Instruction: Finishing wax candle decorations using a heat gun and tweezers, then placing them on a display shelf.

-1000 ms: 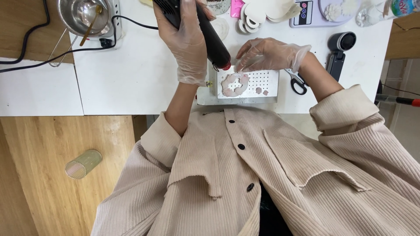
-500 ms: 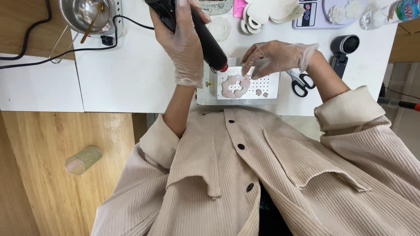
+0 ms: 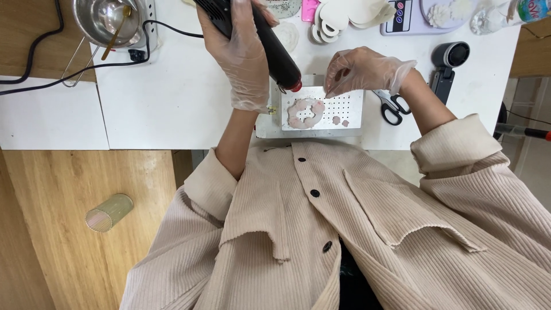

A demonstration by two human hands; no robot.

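Left hand [image 3: 241,54] gloved, wrapped tight around a black heat tool [image 3: 270,49] — red tip angled down toward a white perforated plate [image 3: 344,106] at the table's [image 3: 189,103] near edge. On the plate, a pale pink ring-shaped piece [image 3: 304,113], small scraps beside it. Right hand [image 3: 361,72] gloved, fingers pinched together just above the plate — anything held between them too small to tell. Scissors [image 3: 393,106] just right of the plate.

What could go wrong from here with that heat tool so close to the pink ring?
The left hand aims the black heat tool at the pink ring on the perforated plate; the right hand reaches beside its nozzle, so its glove may scorch. The black cord might snag the metal bowl.
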